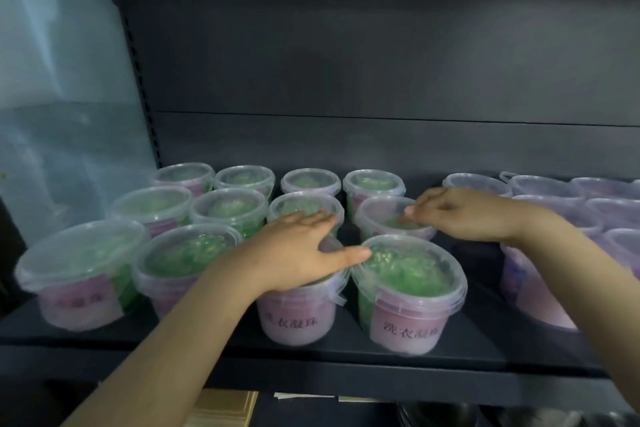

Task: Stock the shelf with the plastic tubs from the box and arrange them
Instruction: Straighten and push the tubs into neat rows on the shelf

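Left hand [301,250] lies flat on the front tub [298,315] at the shelf [207,354] front edge, fingers straight and together, probably squaring up the row. Right hand [460,215] has bunched fingertips on the second-row tub [381,218] lid. Can't tell if it's pinching or pressing.

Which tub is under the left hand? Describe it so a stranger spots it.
On the dark shelf, look along the front row. It is the third tub from the left, green-filled. Alone in that row, its lid is covered by the flat left hand.
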